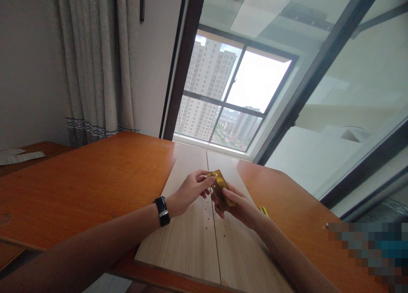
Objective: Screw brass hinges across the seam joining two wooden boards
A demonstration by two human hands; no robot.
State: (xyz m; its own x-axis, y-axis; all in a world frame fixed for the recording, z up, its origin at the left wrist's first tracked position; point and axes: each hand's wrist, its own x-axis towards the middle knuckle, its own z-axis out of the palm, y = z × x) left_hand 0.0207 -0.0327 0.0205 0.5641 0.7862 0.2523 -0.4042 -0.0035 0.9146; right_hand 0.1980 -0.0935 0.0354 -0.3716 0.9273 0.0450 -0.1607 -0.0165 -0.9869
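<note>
Left forearm: reaches in over the orange-brown wooden counter [95, 186]; black wristband with a silvery clasp [163, 211] just behind the left grip.
Left grip [190, 190]: grasping the upper left edge of a gold-coloured rectangular metal plate with holes [220, 183], probably a hinge; thumb on the face, fingers curled behind and below.
Plate: between the two grips, tilted, apparently held off the boards.
Step in hand (judged): handling or turning the plate two-handed.
Next move (judged): calls for firm thumbs and neither grip slackening alone.
Boards under grips: two long, pale wood-grain panels, left [178, 233] and right [239, 250], near-parallel with a dark seam between; small dark holes nearer the wearer than the grips.
Right grip [241, 206]: grasping the plate's lower right part, thumb on top, fingers beneath; forearm enters from lower right.
Beyond right wrist: yellow-and-black object [263, 210], mostly hidden; identity uncertain.
</note>
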